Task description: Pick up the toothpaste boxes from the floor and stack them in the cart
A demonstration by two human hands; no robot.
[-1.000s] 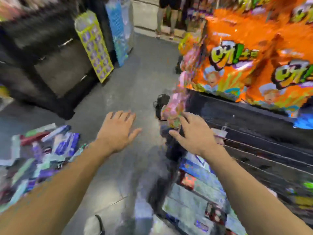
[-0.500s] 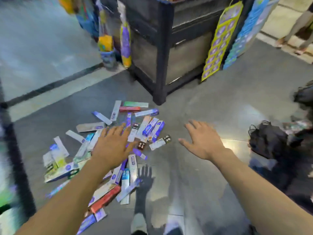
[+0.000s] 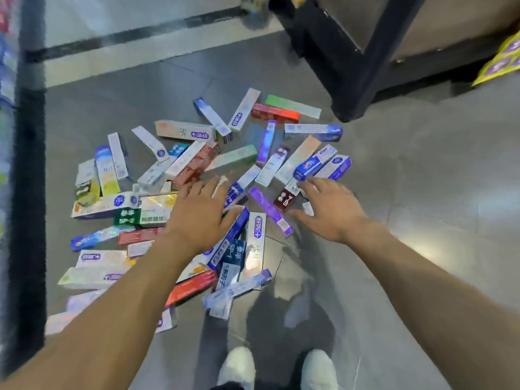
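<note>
Grey tiled shop floor [image 3: 408,192] carries a scattered heap of long cardboard toothpaste boxes [image 3: 197,170] — white, blue, red, green — beside a black display stand [image 3: 351,66]. Left hand [image 3: 199,218] and right hand [image 3: 332,212] reach over the heap, fingers spread, holding nothing.

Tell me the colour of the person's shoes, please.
The shoes are white, seen in the head view.

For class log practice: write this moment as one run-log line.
left hand: open | right hand: open | toothpaste boxes: on floor
</note>
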